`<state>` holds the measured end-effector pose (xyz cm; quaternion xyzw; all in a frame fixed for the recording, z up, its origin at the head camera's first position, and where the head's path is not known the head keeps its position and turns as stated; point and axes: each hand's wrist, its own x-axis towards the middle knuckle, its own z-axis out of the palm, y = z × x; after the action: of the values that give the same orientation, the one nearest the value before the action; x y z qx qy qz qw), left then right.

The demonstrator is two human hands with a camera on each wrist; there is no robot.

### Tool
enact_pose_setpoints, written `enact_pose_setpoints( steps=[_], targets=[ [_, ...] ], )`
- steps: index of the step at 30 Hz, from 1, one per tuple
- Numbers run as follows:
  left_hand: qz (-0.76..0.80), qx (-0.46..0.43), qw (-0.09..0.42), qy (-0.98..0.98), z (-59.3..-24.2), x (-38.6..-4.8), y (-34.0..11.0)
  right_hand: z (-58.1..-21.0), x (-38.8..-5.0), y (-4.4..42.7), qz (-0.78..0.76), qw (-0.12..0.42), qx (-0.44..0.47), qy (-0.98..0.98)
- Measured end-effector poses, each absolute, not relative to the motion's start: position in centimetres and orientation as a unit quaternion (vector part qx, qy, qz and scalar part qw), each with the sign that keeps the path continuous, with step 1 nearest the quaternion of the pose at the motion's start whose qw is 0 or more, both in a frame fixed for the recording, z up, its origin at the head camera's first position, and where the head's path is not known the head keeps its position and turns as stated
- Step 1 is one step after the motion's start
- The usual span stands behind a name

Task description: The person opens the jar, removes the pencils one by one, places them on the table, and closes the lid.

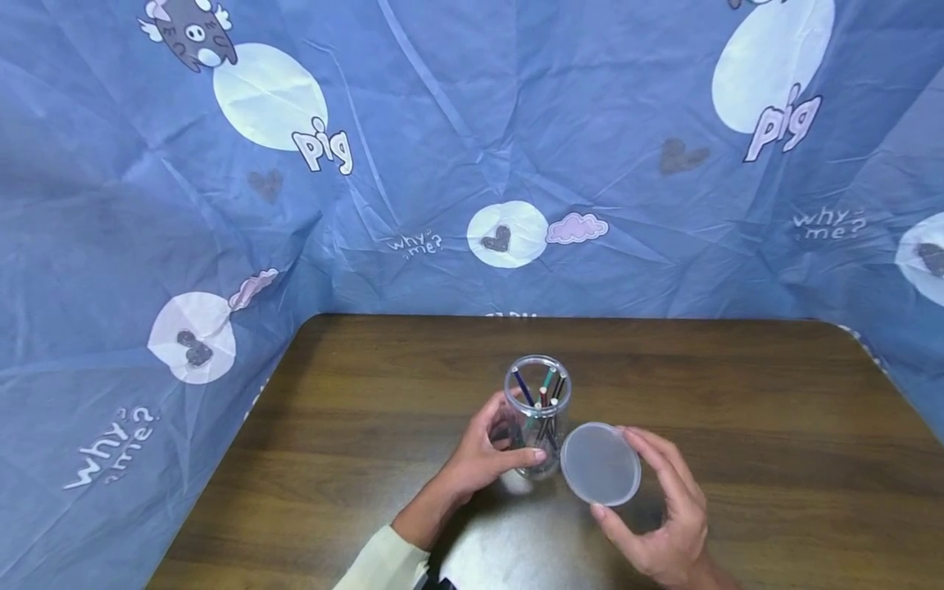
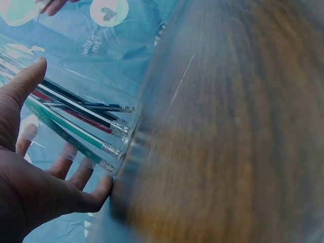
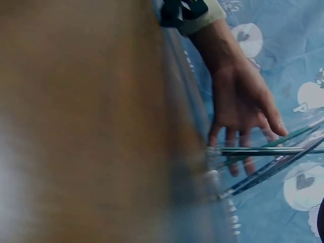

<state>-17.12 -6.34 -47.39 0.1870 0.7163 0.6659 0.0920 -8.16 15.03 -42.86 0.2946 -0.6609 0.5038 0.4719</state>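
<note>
A clear jar [image 1: 537, 418] stands upright on the table, with several pencils [image 1: 544, 397] leaning inside it. My left hand [image 1: 483, 451] curls round the jar's left side, thumb across the front. In the left wrist view the left hand [image 2: 45, 162] wraps the jar, and the pencils [image 2: 76, 119] show through its wall. Just right of the jar, my right hand [image 1: 667, 508] pinches a round translucent lid [image 1: 601, 465] by its edge, thumb below and fingers above. The right wrist view shows the left hand [image 3: 238, 96] behind the pencils [image 3: 268, 151]; the lid cannot be made out there.
The brown wooden table [image 1: 383, 369] has its back edge against a blue printed cloth [image 1: 413, 164], which also hangs along the left and right sides. A pale sleeve [image 1: 383, 561] covers the left forearm.
</note>
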Motion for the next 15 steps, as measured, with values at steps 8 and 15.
enact_pose_setpoints(
  steps=[8,15],
  targets=[
    [0.666,0.19,0.096,0.715,-47.3,-17.2,-6.3,-46.0,-5.8,15.8,0.512,0.365,0.294,-0.72],
    [0.668,0.185,0.095,0.714,-47.4,-17.1,-6.4,-49.7,-4.7,16.5,0.436,0.237,0.226,-0.838]
  ],
)
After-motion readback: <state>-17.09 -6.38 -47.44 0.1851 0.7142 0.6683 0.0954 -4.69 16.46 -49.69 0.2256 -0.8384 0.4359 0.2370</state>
